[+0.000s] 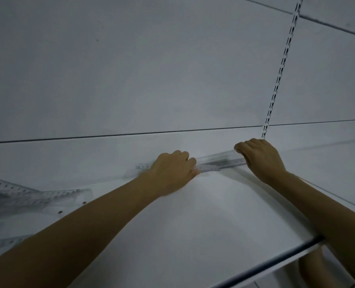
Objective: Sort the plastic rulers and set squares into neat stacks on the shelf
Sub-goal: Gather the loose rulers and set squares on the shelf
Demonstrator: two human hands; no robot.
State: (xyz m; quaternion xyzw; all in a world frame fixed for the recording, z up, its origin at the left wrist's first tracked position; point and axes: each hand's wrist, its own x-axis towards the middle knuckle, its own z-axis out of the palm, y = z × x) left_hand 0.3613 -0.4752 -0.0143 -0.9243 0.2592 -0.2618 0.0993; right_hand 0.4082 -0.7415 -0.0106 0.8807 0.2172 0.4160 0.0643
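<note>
Head view, the only one supplied. A white shelf [203,215] runs along a white back panel [151,69], and a slotted upright [284,65] comes down the panel to meet the shelf; positions below are given relative to that upright. Just at its foot, the right hand [261,159] lies palm down with fingers curled over the far end of a clear ruler stack [220,160] lying along the rear of the shelf. Further from the upright, at the stack's other end, the left hand [172,171] is loosely closed with knuckles up, its fingertips on the end of a short ruler [208,168] at the front edge of the stack; motion blur prevents confirming a true pinch. Judged purpose: one hand at each end squares the pieces lengthwise and presses them toward the back panel so the edges align. Farthest from the upright, at the frame's left edge, loose transparent rulers and set squares [23,196] lie overlapping at odd angles, apparently unsorted. The task appears to be only partly complete.
</note>
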